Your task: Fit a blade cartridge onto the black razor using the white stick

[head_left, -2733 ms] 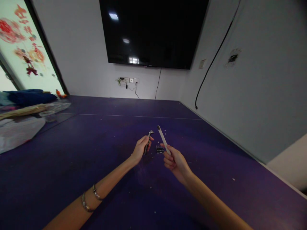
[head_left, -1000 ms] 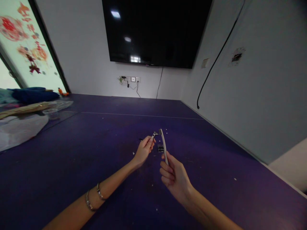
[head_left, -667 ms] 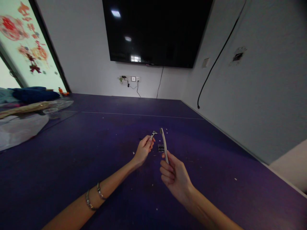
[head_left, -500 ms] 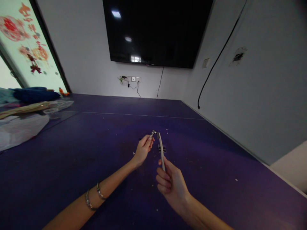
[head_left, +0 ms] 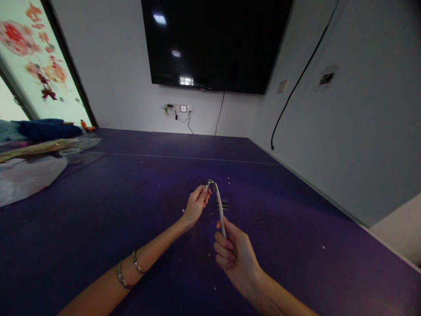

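Observation:
My left hand (head_left: 194, 206) is closed in a pinch on a small pale piece (head_left: 208, 185) with dark spots and a shiny end. Between the thumb and curled fingers of my right hand (head_left: 235, 250), a narrow whitish-grey strip (head_left: 220, 204) is gripped near its lower end. It bends up and left, and its darker tip meets or nearly meets the pale piece; I cannot tell whether they are joined. Behind the strip, a small dark item with lighter lines (head_left: 225, 204) lies on the purple surface (head_left: 148, 245), partly hidden.
A large television (head_left: 217, 44) hangs on the wall above several sockets (head_left: 183, 109). A black cable (head_left: 302, 74) dangles at the right. Folded dark blue cloth (head_left: 49, 130) and a white plastic bag (head_left: 33, 177) lie at the left. Small white bits are scattered about.
The strip's upper end has shifted slightly left, closer to the pale piece. Both hands stay almost in place.

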`<state>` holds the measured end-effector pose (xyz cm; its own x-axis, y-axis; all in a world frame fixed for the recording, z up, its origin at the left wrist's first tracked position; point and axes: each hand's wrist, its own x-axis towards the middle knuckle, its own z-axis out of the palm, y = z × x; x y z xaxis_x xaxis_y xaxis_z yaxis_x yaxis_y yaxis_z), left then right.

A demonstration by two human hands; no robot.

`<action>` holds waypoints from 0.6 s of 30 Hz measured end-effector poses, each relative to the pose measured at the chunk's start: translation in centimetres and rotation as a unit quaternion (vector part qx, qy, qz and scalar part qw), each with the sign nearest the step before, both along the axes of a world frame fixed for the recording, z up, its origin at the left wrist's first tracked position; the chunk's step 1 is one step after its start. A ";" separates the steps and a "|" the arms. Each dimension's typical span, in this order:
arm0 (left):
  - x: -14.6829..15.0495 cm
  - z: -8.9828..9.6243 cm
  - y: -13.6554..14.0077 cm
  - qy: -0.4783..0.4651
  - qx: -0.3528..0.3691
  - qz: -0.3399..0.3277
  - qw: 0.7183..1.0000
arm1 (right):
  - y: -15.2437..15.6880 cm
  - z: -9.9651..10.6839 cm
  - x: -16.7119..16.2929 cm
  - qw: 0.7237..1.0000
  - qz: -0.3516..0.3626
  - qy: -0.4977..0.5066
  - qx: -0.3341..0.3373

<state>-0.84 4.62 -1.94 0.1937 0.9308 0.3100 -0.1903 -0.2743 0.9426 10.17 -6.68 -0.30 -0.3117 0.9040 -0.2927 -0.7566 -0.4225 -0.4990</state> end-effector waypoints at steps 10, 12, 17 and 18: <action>0.0 0.1 -0.1 -0.005 0.002 0.000 1.000 | 0.0 -0.1 0.0 1.000 0.003 -0.003 0.005; 0.0 0.0 0.0 -0.010 0.002 0.002 1.000 | -0.1 -0.1 0.0 1.000 0.002 -0.005 0.004; 0.2 -0.1 -0.3 -0.002 0.007 0.004 1.000 | 0.7 0.7 0.2 0.999 -0.025 -0.010 0.029; 0.2 -0.1 -0.3 -0.002 0.008 0.009 1.000 | 0.7 0.7 0.2 0.999 -0.024 -0.014 0.028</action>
